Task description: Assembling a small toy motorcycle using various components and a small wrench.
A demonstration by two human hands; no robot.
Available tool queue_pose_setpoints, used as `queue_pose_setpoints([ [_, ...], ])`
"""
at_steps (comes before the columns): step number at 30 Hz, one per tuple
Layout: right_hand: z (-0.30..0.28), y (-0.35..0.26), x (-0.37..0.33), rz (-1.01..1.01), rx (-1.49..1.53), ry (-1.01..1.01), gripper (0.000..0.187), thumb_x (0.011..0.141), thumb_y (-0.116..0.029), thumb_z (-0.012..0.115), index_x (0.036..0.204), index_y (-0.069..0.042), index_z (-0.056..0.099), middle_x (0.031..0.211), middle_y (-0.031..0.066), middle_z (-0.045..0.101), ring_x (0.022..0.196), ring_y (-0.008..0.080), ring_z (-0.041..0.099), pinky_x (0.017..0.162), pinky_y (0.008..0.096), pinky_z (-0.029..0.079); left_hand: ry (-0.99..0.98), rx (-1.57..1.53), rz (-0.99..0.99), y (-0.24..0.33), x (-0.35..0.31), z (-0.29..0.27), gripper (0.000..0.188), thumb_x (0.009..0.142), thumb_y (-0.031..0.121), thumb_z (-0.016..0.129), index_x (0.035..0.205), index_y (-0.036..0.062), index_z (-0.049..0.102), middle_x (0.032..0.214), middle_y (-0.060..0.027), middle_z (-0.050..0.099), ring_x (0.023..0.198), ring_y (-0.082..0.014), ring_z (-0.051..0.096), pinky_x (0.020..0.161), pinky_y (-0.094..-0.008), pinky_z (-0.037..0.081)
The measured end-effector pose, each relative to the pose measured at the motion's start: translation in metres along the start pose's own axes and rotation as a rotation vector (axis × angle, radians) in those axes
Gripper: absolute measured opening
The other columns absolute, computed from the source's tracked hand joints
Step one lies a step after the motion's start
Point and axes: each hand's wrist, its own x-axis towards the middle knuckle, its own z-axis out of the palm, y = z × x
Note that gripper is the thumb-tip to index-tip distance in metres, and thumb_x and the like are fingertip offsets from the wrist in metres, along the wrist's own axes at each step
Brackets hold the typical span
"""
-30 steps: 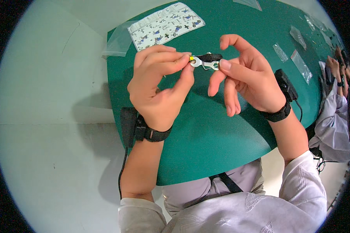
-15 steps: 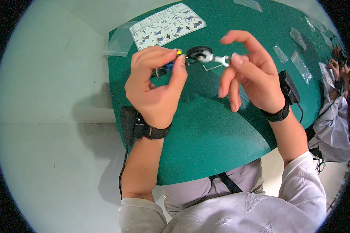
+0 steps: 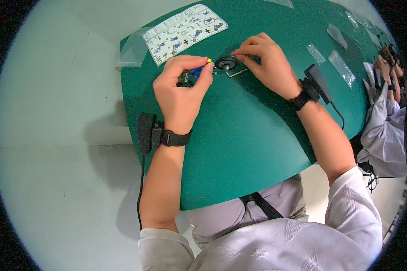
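My left hand (image 3: 178,92) pinches a small toy motorcycle (image 3: 195,72), its fingers and thumb closed around the blue body near a yellow part. The toy's black wheel (image 3: 226,63) sticks out to the right of the fingertips; the other end is partly covered by my hand. To the right of this wheel, my right hand (image 3: 269,65) is closed, with thumb and index finger pinched together beside the tyre. Whatever it grips is hidden behind the fingers. An L-shaped hex key (image 3: 236,73) shows just below the wheel, between the two hands.
A printed picture sheet (image 3: 185,34) lies at the back left of the green table (image 3: 239,149), by a clear plastic bag (image 3: 133,52). Several small plastic bags (image 3: 342,68) are scattered on the right. Beyond them another person's hands (image 3: 385,70) are at work.
The silver wrench seen by my right fingers before is now out of sight. My right hand has turned, moved left and closed near the wheel. My left hand keeps its grip.
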Motion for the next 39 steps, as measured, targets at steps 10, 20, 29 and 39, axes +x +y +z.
queue_pose_setpoints([
  [10,0.006,0.014,0.005,-0.123,0.086,0.050,0.018,0.086,-0.023,0.075,0.098,-0.011,0.078,0.096,0.0073,0.071,0.096,0.0282,0.062,0.087,0.0409,0.050,-0.015,0.118,0.073,-0.011,-0.002,0.015,0.013,0.080,0.004,0.082,0.091,0.0035,0.075,0.096,-0.0079,0.075,0.087,-0.0164,0.069,0.081,-0.0292,0.053],
  [20,0.006,0.007,0.008,-0.220,0.170,-0.101,0.023,0.086,-0.019,0.078,0.106,-0.007,0.076,0.096,0.0083,0.073,0.094,0.0272,0.064,0.084,0.0385,0.050,-0.069,0.293,0.179,-0.018,0.005,0.009,0.016,0.078,0.007,0.082,0.092,0.0056,0.076,0.094,-0.0067,0.075,0.092,-0.0217,0.069,0.084,-0.0328,0.053],
  [29,0.016,0.016,0.004,-0.081,0.177,-0.082,0.022,0.084,-0.019,0.078,0.105,-0.012,0.078,0.090,0.0104,0.072,0.087,0.0306,0.063,0.078,0.0410,0.052,-0.339,0.351,0.028,-0.023,0.009,-0.042,0.046,0.078,0.016,0.084,0.119,0.0042,0.068,0.114,-0.0083,0.072,0.098,-0.0171,0.066,0.083,-0.0320,0.051],
  [39,0.015,0.022,0.005,-0.091,0.145,-0.114,0.029,0.084,-0.012,0.077,0.113,-0.011,0.075,0.104,0.0068,0.073,0.099,0.0268,0.062,0.090,0.0394,0.050,-0.392,0.373,-0.105,-0.044,0.008,-0.040,0.039,0.080,0.015,0.085,0.113,0.0012,0.070,0.092,-0.0054,0.074,0.083,-0.0081,0.066,0.073,-0.0258,0.052],
])
